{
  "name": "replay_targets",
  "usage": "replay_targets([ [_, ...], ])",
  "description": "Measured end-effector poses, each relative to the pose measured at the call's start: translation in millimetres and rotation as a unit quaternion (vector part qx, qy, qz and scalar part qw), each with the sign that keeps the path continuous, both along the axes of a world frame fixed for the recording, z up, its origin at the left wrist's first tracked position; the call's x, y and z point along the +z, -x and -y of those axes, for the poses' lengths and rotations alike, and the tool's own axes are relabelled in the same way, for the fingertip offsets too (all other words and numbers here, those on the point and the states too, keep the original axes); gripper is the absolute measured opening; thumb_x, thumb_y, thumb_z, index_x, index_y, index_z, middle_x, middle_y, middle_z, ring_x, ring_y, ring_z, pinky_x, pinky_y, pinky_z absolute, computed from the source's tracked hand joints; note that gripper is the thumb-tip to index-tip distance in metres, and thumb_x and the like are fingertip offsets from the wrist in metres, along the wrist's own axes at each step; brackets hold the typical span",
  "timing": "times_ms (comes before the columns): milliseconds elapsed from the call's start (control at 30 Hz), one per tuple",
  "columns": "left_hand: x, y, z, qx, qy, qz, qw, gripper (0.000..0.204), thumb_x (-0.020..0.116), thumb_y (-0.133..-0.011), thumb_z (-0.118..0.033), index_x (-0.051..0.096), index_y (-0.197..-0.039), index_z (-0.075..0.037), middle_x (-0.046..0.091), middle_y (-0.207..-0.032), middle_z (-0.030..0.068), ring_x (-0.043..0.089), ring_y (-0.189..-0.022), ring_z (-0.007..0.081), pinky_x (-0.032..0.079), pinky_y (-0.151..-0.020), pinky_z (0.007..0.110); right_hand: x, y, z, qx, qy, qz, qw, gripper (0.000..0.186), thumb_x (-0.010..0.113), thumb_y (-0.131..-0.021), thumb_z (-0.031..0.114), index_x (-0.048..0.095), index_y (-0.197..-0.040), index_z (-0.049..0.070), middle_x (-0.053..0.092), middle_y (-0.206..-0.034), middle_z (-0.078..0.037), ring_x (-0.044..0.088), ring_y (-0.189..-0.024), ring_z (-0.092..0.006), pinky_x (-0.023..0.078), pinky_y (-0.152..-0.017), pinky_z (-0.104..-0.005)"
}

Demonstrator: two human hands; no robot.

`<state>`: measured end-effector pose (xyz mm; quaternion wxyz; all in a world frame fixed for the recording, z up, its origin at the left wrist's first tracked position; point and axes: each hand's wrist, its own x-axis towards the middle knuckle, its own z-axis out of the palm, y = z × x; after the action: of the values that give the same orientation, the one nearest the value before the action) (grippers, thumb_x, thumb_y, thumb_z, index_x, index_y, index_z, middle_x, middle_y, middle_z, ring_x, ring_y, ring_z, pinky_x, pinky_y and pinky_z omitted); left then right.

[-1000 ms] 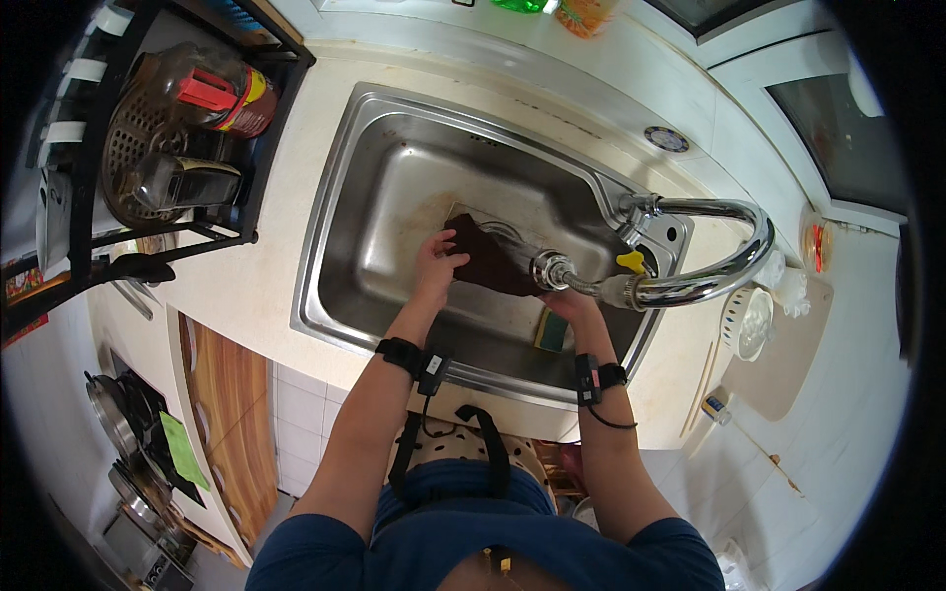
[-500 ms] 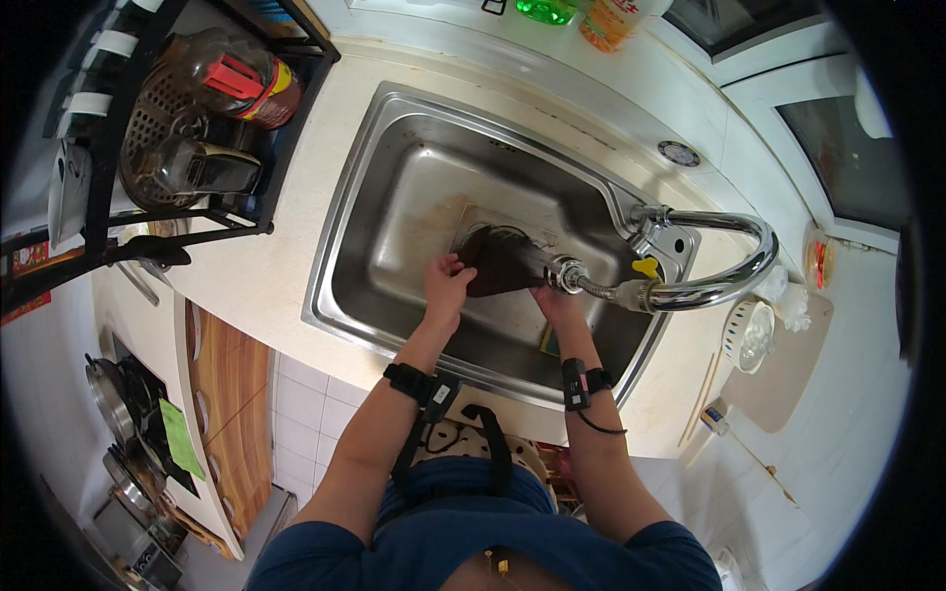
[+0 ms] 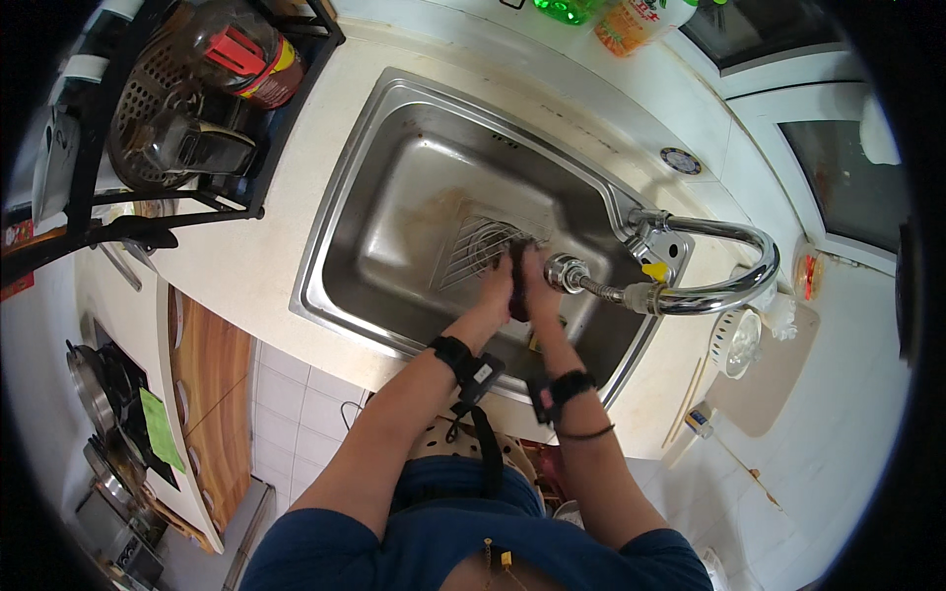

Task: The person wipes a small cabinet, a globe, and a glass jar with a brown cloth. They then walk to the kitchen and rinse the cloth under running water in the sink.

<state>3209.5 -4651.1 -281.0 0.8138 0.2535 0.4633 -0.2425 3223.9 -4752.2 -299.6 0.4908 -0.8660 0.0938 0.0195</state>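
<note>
Over the stainless steel sink (image 3: 394, 222), a dark brown cloth (image 3: 518, 284) is bunched up between my two hands. My left hand (image 3: 499, 294) presses on its left side with the fingers closed round it. From the other side my right hand (image 3: 537, 281) grips the same cloth, close to the faucet's spray head (image 3: 566, 274). Both hands are slightly blurred, and parts of the fingers are hidden. Under them lies the drain with its line-patterned square (image 3: 463, 251) in the sink floor.
A chrome faucet (image 3: 724, 300) arches in from the right. Behind the sink stand a green bottle (image 3: 569, 8) and an orange-and-white bottle (image 3: 641, 22). At left, a black rack (image 3: 258, 192) holds jars. A white basket (image 3: 735, 343) and chopsticks (image 3: 682, 402) lie on the right.
The cloth was spread out and hanging between my hands; now it is bunched into a narrow wad. My left hand has moved right and my right hand slightly left, bringing them together.
</note>
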Motion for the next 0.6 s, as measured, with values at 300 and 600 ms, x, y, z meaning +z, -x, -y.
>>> replay_targets([
  [300, 2.9, -37.8, -25.6, -0.084, 0.009, 0.018, 0.996, 0.053, 0.059, -0.094, -0.043, 0.055, -0.124, 0.000, 0.062, -0.113, 0.0110, 0.060, -0.099, 0.0237, 0.050, -0.081, 0.037, 19.4, 29.7, -18.9, -0.030, -0.081, -0.089, 0.992, 0.037, 0.074, -0.087, 0.025, 0.061, -0.111, 0.000, 0.064, -0.101, -0.012, 0.058, -0.089, -0.0207, 0.048, -0.081, -0.0383],
  [600, 14.0, -21.2, -5.2, -0.027, -0.008, 0.064, 0.998, 0.049, 0.056, -0.096, -0.040, 0.056, -0.124, 0.000, 0.061, -0.118, 0.0128, 0.057, -0.104, 0.0261, 0.046, -0.091, 0.039, 28.6, -19.1, -15.6, -0.160, -0.172, -0.093, 0.967, 0.026, 0.067, -0.092, 0.025, 0.061, -0.098, 0.001, 0.059, -0.085, -0.006, 0.052, -0.078, -0.0163, 0.045, -0.073, -0.0333],
])
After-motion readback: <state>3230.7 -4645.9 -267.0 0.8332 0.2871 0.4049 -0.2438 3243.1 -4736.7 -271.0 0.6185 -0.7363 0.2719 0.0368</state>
